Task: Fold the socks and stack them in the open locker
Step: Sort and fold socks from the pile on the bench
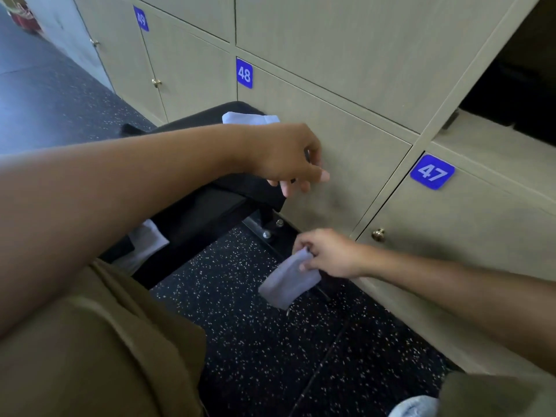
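Your right hand [326,254] pinches a pale sock [288,281] by its upper end; the sock hangs slanting, long axis running from your fingers down toward the lower left, above the speckled floor [255,341] just below the door numbered 48 [316,152]. Your left hand [285,155] hovers before that door, fingers loosely curled, holding nothing. Another sock [249,118] lies on the black desk [210,203] beside that door.

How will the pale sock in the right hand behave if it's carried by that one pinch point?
Likely floppy: the sock hangs limp below the right hand, which pinches only its top edge. Probably light, since a fingertip pinch carries it. It looks soft-knit, so it should not slip, but may swing or unfold on the way to the open locker.
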A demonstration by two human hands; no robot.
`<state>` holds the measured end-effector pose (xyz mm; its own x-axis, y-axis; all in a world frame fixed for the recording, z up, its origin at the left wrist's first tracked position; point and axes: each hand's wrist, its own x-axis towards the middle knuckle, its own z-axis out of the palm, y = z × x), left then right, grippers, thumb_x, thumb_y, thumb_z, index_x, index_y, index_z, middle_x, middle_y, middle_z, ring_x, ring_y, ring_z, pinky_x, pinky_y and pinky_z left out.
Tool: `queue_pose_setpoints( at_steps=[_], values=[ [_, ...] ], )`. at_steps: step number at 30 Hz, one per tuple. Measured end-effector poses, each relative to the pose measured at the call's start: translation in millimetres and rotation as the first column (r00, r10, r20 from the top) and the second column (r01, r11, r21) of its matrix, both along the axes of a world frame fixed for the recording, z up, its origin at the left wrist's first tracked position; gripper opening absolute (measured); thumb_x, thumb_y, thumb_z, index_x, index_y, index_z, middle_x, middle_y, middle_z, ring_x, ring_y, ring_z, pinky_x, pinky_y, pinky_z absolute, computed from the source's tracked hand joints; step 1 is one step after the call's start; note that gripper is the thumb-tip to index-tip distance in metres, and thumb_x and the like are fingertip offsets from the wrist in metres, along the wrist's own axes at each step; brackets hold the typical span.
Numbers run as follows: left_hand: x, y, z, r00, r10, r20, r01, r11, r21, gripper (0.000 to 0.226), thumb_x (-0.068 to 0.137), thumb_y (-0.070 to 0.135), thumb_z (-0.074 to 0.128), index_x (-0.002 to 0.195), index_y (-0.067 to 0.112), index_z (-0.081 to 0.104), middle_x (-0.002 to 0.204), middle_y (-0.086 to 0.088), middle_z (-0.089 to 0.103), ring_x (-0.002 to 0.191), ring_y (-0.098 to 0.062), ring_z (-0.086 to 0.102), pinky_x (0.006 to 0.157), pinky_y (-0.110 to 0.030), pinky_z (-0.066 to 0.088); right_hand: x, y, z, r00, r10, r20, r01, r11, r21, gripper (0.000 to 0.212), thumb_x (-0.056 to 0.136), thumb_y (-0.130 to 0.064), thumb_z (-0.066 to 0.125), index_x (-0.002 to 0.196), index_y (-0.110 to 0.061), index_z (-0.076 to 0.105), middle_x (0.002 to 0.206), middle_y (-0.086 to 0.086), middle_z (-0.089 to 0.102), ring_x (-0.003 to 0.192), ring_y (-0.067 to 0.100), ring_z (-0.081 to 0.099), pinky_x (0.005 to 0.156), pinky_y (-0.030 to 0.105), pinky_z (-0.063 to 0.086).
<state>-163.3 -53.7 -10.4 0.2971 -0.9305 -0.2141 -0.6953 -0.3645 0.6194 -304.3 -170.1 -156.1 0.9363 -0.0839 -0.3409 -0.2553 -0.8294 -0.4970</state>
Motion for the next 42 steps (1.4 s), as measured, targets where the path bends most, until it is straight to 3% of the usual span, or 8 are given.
queue_pose_setpoints(
  at_steps=[10,13,20,24,27,31,36,42],
  values=[
    [-16,-23,12,0.994,0.029,-0.108,-0.041,0.993,-0.112,0.035,0.096,0.044,0.066,0.1,0.009,0.066,0.095,-0.003,0.078,0.076,-0.016,0.07,0.065,-0.025,0.053,-61,-36,151,0.866,-0.415,0.281,0.322,0.89,0.322,0.016,0.089,-0.007,0.075,0.099,-0.016,0.067,0.063,-0.014,0.054,0.06,0.003,0.049,0.062,0.013,0.041],
    [-25,-28,19,0.962,0.008,-0.274,-0.053,0.986,-0.155,0.051,0.086,0.056,0.073,0.097,0.007,0.067,0.082,-0.001,0.072,0.071,-0.016,0.064,0.069,-0.03,0.051,-72,-41,176,0.786,-0.536,0.308,0.383,0.814,0.437,0.022,0.09,-0.011,0.074,0.111,-0.012,0.067,0.083,0.001,0.077,0.071,0.011,0.069,0.065,0.015,0.051],
    [-40,-40,19,0.988,-0.063,-0.144,0.022,0.962,-0.271,0.013,0.092,0.03,0.075,0.096,0.018,0.073,0.073,0.01,0.067,0.06,0.003,0.055,0.053,-0.01,0.042,-70,-54,182,0.637,-0.731,0.243,0.42,0.594,0.686,0.031,0.087,-0.014,0.076,0.116,-0.008,0.066,0.09,0.007,0.078,0.073,0.012,0.072,0.06,0.019,0.053],
    [-35,-44,18,0.971,-0.034,-0.236,-0.032,0.963,-0.269,0.026,0.094,0.029,0.074,0.108,0.008,0.072,0.106,-0.019,0.074,0.085,-0.015,0.067,0.082,-0.044,0.058,-70,-62,178,0.682,-0.693,0.235,0.428,0.639,0.639,0.039,0.082,-0.026,0.079,0.117,-0.013,0.066,0.098,0.001,0.079,0.086,0.01,0.073,0.073,0.02,0.055],
    [-30,-44,16,0.914,-0.019,-0.405,-0.099,0.958,-0.269,0.028,0.094,0.023,0.074,0.11,0.001,0.069,0.11,-0.025,0.072,0.084,-0.021,0.07,0.069,-0.033,0.059,-72,-66,174,0.764,-0.621,0.173,0.438,0.697,0.568,0.043,0.077,-0.037,0.077,0.114,-0.017,0.069,0.105,-0.001,0.078,0.088,0.005,0.071,0.075,0.019,0.052],
    [-22,-45,11,0.844,0.038,-0.535,-0.16,0.97,-0.183,0.031,0.093,0.022,0.074,0.117,0.002,0.069,0.115,-0.021,0.073,0.104,-0.033,0.073,0.092,-0.045,0.058,-73,-68,166,0.79,-0.602,0.113,0.432,0.678,0.595,0.025,0.09,-0.026,0.073,0.111,-0.014,0.072,0.107,0.001,0.078,0.099,0.014,0.073,0.092,0.031,0.055],
    [-27,-45,10,0.907,0.211,-0.364,-0.282,0.947,-0.153,0.028,0.088,0.023,0.079,0.107,0.008,0.065,0.103,-0.017,0.076,0.08,-0.021,0.071,0.077,-0.034,0.055,-68,-63,160,0.759,-0.646,0.085,0.457,0.62,0.637,0.028,0.091,-0.023,0.073,0.114,-0.007,0.071,0.106,0.007,0.078,0.1,0.023,0.075,0.082,0.028,0.06],
    [-48,-48,12,0.943,0.319,0.093,-0.266,0.893,-0.362,0.027,0.089,0.034,0.075,0.11,0.025,0.06,0.112,0.012,0.065,0.103,-0.012,0.062,0.078,-0.026,0.047,-62,-60,155,0.713,-0.694,0.097,0.469,0.576,0.669,0.027,0.093,-0.023,0.072,0.111,-0.003,0.072,0.105,0.011,0.077,0.091,0.022,0.073,0.082,0.031,0.057]
  ],
)
